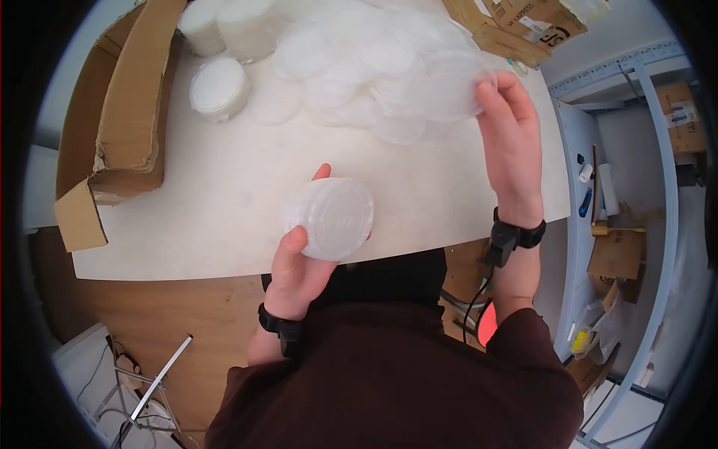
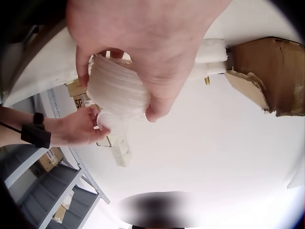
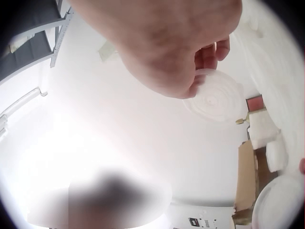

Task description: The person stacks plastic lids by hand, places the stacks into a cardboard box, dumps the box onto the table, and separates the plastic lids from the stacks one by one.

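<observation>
My left hand (image 1: pixel 295 269) grips a stack of round, translucent plastic lids (image 1: pixel 336 217) over the near part of the table, thumb on one side and fingers on the other. Seen from the left wrist, the stack (image 2: pixel 116 88) shows many thin ridged edges. Out to the right, my right hand (image 1: pixel 512 135) pinches the rim of a single clear lid (image 3: pixel 217 98) between thumb and fingers. In the head view that lid overlaps the right end of a large loose pile of similar lids (image 1: pixel 336 56).
Several neat lid stacks (image 1: pixel 219 88) stand left of the pile. An open cardboard box (image 1: pixel 127 97) sits along the table's left edge, and more cartons (image 1: pixel 535 30) stand at the back right. Beyond the white table (image 1: pixel 217 224) on the right is a metal shelf unit (image 1: pixel 658 112).
</observation>
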`<state>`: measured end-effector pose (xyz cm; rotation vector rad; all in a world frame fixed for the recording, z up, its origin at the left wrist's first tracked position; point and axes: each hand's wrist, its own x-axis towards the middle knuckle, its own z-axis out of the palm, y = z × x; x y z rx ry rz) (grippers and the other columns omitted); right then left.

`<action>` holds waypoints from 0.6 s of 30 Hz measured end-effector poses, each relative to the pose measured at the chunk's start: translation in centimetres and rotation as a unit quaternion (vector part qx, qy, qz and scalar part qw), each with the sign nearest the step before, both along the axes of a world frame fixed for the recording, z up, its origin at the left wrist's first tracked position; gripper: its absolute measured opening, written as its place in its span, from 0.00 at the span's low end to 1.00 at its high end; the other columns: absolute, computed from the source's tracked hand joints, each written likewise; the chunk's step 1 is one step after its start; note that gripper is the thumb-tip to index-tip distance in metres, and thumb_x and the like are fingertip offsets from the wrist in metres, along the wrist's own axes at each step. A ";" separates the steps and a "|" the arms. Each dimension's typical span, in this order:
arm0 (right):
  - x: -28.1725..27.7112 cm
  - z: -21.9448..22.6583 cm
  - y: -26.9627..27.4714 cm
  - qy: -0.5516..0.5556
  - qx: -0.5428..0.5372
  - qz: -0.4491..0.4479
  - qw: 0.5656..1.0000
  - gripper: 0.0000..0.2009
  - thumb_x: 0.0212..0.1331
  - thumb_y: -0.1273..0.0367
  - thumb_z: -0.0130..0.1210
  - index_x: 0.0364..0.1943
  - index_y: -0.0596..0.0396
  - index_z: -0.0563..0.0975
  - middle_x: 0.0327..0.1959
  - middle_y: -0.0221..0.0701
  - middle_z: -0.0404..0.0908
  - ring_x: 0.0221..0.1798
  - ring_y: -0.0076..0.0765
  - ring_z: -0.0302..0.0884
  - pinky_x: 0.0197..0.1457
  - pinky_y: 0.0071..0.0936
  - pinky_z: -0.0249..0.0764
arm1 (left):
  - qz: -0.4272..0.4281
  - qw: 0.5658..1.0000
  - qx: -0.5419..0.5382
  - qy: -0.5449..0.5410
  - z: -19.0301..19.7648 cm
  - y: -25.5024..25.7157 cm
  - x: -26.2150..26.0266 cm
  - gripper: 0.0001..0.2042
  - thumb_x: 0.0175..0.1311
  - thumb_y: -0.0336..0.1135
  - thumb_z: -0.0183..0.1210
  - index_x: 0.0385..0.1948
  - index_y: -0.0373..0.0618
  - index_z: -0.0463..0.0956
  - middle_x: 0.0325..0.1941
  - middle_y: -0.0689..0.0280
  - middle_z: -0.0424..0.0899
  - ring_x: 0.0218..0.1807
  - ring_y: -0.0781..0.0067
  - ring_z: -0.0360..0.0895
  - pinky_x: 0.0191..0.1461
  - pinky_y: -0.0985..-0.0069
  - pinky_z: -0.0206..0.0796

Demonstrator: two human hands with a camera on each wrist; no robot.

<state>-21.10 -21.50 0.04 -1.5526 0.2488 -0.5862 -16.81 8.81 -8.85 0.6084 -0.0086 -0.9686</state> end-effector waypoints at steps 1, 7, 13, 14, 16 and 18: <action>1.7 0.0 -1.7 -0.013 -0.038 -0.037 0.999 0.14 0.78 0.65 0.66 0.59 0.57 0.83 0.49 0.21 0.86 0.51 0.16 0.77 0.62 0.22 0.73 | 0.001 0.999 0.025 -0.032 0.1 -0.2 -0.1 0.63 0.57 0.66 0.76 0.90 0.49 0.47 0.85 0.59 0.67 0.82 0.54 0.70 0.76 0.47 0.73; 9.5 -2.1 -8.0 0.116 -0.220 -0.163 0.955 0.25 0.73 0.57 0.70 0.67 0.56 0.81 0.51 0.27 0.88 0.57 0.22 0.81 0.63 0.25 0.74 | 0.001 0.998 0.032 -0.052 0.0 -0.2 -0.4 0.63 0.58 0.66 0.75 0.90 0.50 0.46 0.85 0.60 0.67 0.82 0.54 0.70 0.76 0.47 0.74; 4.9 -1.3 -2.2 0.035 -0.327 -0.121 0.937 0.24 0.71 0.64 0.68 0.68 0.56 0.80 0.63 0.35 0.86 0.62 0.37 0.82 0.65 0.31 0.75 | -0.001 0.999 0.006 -0.040 -0.3 -0.3 -0.2 0.64 0.57 0.61 0.78 0.90 0.49 0.44 0.84 0.59 0.68 0.83 0.54 0.68 0.80 0.47 0.69; 2.9 -0.8 0.3 0.038 -0.252 -0.037 0.966 0.22 0.70 0.67 0.68 0.66 0.56 0.82 0.62 0.36 0.87 0.62 0.38 0.82 0.64 0.32 0.76 | 0.010 0.999 0.013 -0.035 -0.4 -0.2 -0.1 0.64 0.57 0.61 0.78 0.90 0.49 0.44 0.84 0.59 0.68 0.83 0.54 0.68 0.80 0.47 0.69; -0.9 0.5 4.0 0.097 -0.320 0.150 0.931 0.20 0.64 0.73 0.69 0.60 0.55 0.85 0.60 0.36 0.88 0.61 0.41 0.83 0.64 0.36 0.78 | -0.024 0.998 -0.018 -0.063 -0.4 -0.4 -0.1 0.64 0.60 0.51 0.81 0.91 0.49 0.40 0.85 0.59 0.66 0.85 0.59 0.65 0.87 0.57 0.59; -2.4 0.5 7.6 0.070 -0.351 0.175 0.917 0.17 0.59 0.77 0.70 0.53 0.54 0.87 0.57 0.36 0.88 0.58 0.45 0.83 0.62 0.39 0.80 | -0.028 0.996 -0.013 -0.084 -0.2 -0.4 -0.3 0.64 0.60 0.50 0.81 0.91 0.49 0.39 0.85 0.59 0.66 0.85 0.59 0.65 0.87 0.58 0.59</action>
